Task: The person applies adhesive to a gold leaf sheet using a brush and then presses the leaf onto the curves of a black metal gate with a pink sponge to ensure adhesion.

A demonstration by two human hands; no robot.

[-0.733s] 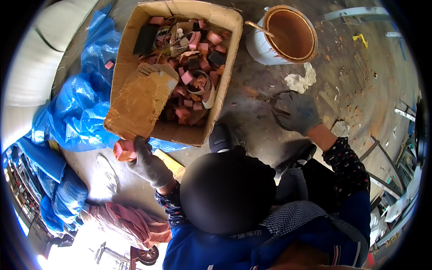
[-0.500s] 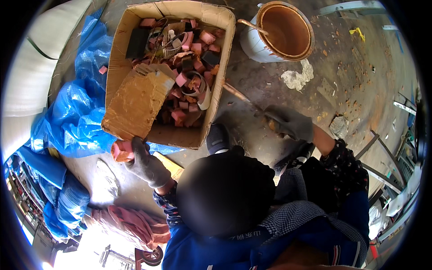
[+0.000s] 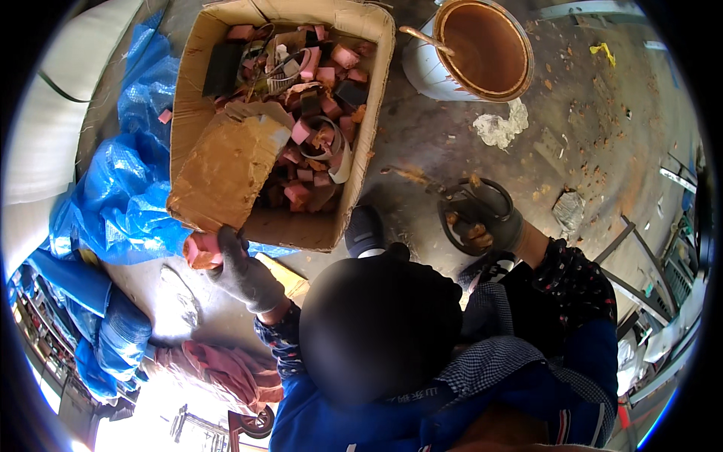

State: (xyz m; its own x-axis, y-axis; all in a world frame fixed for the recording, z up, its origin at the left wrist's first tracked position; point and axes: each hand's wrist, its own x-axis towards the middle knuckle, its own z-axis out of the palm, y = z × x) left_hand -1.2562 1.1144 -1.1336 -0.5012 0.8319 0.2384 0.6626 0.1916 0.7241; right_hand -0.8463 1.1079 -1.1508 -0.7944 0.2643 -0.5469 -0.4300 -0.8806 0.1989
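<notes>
My left hand (image 3: 248,275), in a grey glove, is closed on a pink block (image 3: 202,250) smeared with brown, just off the near left corner of a cardboard box (image 3: 301,235). On the right, my gloved right hand (image 3: 497,218) is closed round a dark ring-shaped thing (image 3: 446,239) with brown lumps inside its loop. A brown-coated stick (image 3: 410,175), blurred, points from that hand toward the box. Whether the fingers also grip the stick is hidden. Inside the box lie several pink blocks (image 3: 345,56), dark pieces and pale strips, partly covered by a brown-stained cardboard flap (image 3: 222,169).
A white bucket (image 3: 425,71), brown inside, stands at the far right of the box with a stick (image 3: 425,39) across its rim. Blue plastic sheeting (image 3: 120,192) lies left. A whitish scrap (image 3: 503,124) and metal frames (image 3: 640,301) are on the right.
My right hand has shifted slightly nearer and turned, so the dark ring and brown lumps now show. The stick's tip has moved away from the box wall. My left hand keeps its block.
</notes>
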